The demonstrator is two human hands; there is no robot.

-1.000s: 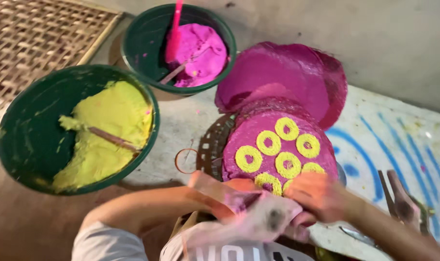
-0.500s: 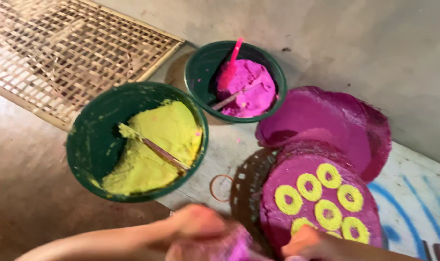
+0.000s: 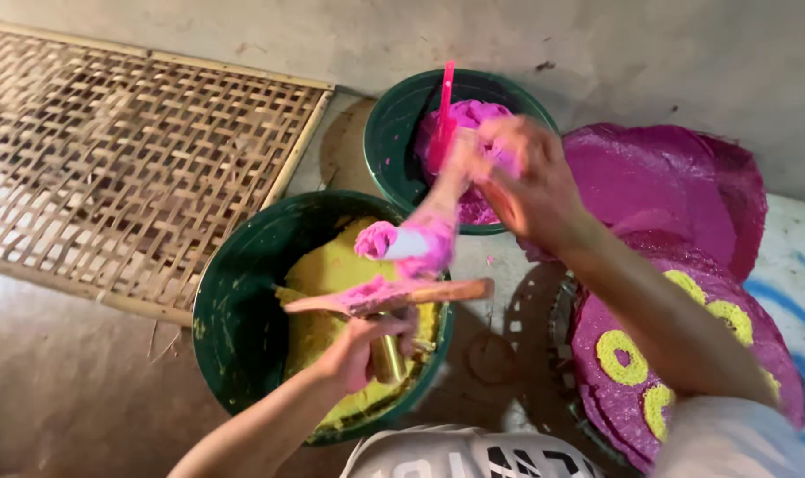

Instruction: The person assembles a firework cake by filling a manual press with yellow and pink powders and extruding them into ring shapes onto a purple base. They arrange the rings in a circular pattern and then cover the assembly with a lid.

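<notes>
- A second ago both hands were low at the near edge, kneading a pink-stained piping bag over the disc with yellow rings; now they are raised over the two basins, so the work has gone from piping to handling the bag and paste at the basins.
- The right hand [image 3: 531, 181] is now over the far green round plastic basin of pink paste [image 3: 393, 133], fingers closed around the upper end of the soft pink-smeared piping bag [image 3: 420, 235], which stretches down and to the left from the fist.
- The bag's lower end shows a whitish patch and a blob of pink paste at its left tip; it hangs above the near basin, just over the stick.
- The left hand [image 3: 362, 350] is over the near green round basin of yellow paste [image 3: 234, 301], fingers curled tightly round a flat wooden stick coated in pink paste [image 3: 393, 295] and, it seems, a small brass-coloured tube below it.
- The stick lies level, pointing right, its far end clean wood.
- A pink plastic spatula [image 3: 445, 111] stands in the far basin.
- On the right lies a stack of magenta round discs [image 3: 677, 177]; the nearer disc carries yellow paste rings [image 3: 628, 358], half hidden by the right forearm.
- A woven bamboo mat [image 3: 110, 150] lies far left on the floor.
</notes>
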